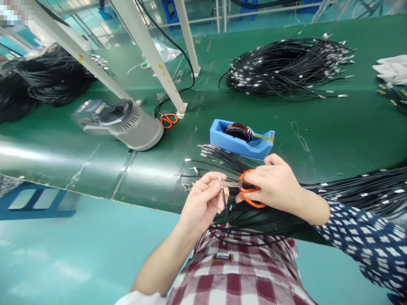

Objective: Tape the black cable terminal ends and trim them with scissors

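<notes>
Between the fingertips of my left hand (206,197) is the end of a black cable (225,203), its pale tip pointing up. My right hand (275,182) has its fingers through the orange handles of a pair of scissors (251,201). The metal blades reach left to the cable end at my left fingers; whether they touch it I cannot tell. Just beyond both hands lies a bundle of black cables (222,156) with silvery ends. Behind that bundle stands a blue tape dispenser (243,146) with a roll of amber tape.
A grey device with a clear cover (136,129) stands at left, beside a second orange-handled pair of scissors (169,120) and white posts (162,70). Coiled black cables (270,67) lie on the green table (318,135); more cables (365,190) run off right. A blue stool (34,201) is at lower left.
</notes>
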The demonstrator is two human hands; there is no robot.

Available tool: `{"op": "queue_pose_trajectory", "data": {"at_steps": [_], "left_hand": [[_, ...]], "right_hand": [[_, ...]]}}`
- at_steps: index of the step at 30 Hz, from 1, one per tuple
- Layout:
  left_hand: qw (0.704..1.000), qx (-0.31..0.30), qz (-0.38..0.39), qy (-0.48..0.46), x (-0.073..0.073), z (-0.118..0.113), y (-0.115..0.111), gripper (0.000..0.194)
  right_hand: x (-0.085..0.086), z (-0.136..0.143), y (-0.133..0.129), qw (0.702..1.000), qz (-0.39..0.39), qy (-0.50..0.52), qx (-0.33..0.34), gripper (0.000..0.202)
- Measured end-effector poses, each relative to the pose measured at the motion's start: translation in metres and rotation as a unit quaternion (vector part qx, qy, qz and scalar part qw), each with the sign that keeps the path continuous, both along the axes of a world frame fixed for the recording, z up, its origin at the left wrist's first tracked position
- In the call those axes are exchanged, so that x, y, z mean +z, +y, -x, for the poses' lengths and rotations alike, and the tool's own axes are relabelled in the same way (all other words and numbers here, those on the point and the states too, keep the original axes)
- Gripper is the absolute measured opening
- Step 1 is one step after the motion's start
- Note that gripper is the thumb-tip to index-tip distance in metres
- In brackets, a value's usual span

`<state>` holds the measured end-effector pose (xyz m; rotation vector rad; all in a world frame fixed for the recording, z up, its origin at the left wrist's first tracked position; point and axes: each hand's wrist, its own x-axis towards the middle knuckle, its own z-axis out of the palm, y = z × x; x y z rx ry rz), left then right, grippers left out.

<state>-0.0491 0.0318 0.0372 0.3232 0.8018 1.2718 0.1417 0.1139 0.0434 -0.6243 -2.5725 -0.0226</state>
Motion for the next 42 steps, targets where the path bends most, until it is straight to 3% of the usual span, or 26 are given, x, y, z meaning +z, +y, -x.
{"op": "queue_pose_trajectory", "data": {"at_steps": [6,13,17,19,22,24,27,33,42], "left_hand": [[1.0,-0.004,0.006,-0.005,-0.001,-0.001,-0.001,0.021],[1.0,-0.018,0.016,-0.005,-0.001,-0.002,-0.006,0.018],[1.0,-0.012,0.014,-0.001,-0.004,-0.003,-0.003,0.017],[1.0,-0.001,-0.005,0.013,-0.005,-0.003,-0.002,0.016],[0.997,0.017,-0.055,0.054,-0.005,-0.001,-0.002,0.014],[0.994,0.02,-0.076,0.077,-0.004,0.0,-0.003,0.013],[0.993,0.021,-0.083,0.083,-0.003,0.001,-0.004,0.012],[0.986,0.062,-0.107,0.112,-0.003,-0.002,-0.005,0.01],[0.966,0.118,-0.143,0.18,-0.002,-0.009,-0.008,0.003]], "right_hand": [[0.006,-0.002,0.001,0.997,-0.054,-0.056,0.017,0.044],[0.01,-0.009,0.001,0.99,-0.044,-0.129,0.043,0.027],[0.006,-0.01,0.003,0.989,-0.06,-0.128,0.036,0.028],[0.004,-0.007,0.004,0.993,-0.034,-0.11,0.024,0.033],[0.003,-0.003,0.001,0.997,0.077,-0.029,-0.013,0.047],[0.003,0.0,-0.002,0.987,0.155,0.022,-0.034,0.053],[0.002,0.002,-0.006,0.974,0.225,0.023,-0.031,0.05],[-0.003,0.001,-0.013,0.97,0.239,-0.008,-0.039,0.049],[0.005,0.0,-0.023,0.967,0.252,-0.013,-0.038,0.052]]}}
